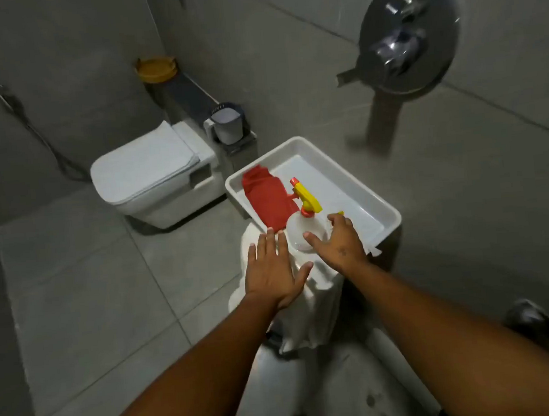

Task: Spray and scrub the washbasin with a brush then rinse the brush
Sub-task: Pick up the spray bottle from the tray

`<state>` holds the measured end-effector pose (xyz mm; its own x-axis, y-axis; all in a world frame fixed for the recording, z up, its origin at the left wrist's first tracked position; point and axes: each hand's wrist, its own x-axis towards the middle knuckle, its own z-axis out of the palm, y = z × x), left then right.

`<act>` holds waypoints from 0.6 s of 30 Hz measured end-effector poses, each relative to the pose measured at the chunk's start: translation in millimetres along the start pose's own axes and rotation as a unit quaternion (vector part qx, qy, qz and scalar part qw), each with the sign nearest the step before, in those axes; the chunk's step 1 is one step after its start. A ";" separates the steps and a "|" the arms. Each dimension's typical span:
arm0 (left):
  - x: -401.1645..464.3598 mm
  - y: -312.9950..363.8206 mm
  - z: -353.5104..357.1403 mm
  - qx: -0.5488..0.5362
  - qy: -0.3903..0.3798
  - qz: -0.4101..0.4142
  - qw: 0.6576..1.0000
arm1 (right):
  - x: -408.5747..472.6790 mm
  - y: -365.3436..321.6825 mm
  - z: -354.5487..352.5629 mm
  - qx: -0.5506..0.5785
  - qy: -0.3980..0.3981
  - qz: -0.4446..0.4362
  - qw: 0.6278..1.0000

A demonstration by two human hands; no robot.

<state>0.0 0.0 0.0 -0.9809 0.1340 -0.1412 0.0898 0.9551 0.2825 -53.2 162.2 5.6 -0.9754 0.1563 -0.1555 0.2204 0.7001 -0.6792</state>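
Grey tiles cover the bathroom floor (pixel 76 289) and walls. Two bare hands are seen in the middle. The right hand (pixel 338 243) is spread over the white spray bottle (pixel 300 233), its fingers bent around the bottle's body, though a firm grip cannot be told. The left hand (pixel 276 270) is open and flat, at nine o'clock from the bottle, holding nothing. The bottle's yellow trigger (pixel 306 197) points to twelve o'clock. A red cloth (pixel 265 197) lies in the white tray (pixel 388 215), touching the bottle. A white toilet (pixel 152 174) is seen at ten o'clock, well apart. A round shower control (pixel 409 33) is fixed at two o'clock.
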 end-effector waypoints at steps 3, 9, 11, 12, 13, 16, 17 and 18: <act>16.7 -3.4 30.9 -0.018 -0.022 -0.012 1.000 | 27.1 2.1 16.2 0.019 0.002 -0.035 0.999; 27.5 -12.0 74.8 -0.038 -0.014 -0.003 0.999 | 75.7 -4.7 35.1 0.105 0.021 -0.113 0.988; 27.4 -11.6 79.4 -0.039 -0.009 -0.006 0.999 | 84.3 -6.2 38.9 0.101 0.022 -0.134 0.986; 27.2 -11.4 79.9 -0.040 -0.006 -0.005 0.999 | 86.9 -7.7 40.3 0.105 0.020 -0.136 0.985; 27.1 -11.6 79.5 -0.040 -0.005 -0.004 0.999 | 89.5 -8.5 42.1 0.114 0.018 -0.136 0.984; 26.0 -10.6 76.6 -0.049 -0.002 -0.002 0.999 | 93.3 -13.2 45.9 0.135 -0.001 -0.122 0.983; 25.8 -10.1 75.8 -0.054 0.000 -0.001 0.999 | 93.9 -15.0 47.3 0.140 -0.010 -0.121 0.983; 25.9 -10.0 74.9 -0.055 0.000 0.000 0.998 | 93.6 -17.0 48.0 0.142 -0.017 -0.122 0.982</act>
<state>-13.4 13.8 -77.6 -0.9807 0.1348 -0.1416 0.0709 0.9202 0.3849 -148.1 131.4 -31.8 -0.9997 -0.0190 0.0161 -0.0234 0.4908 -0.8710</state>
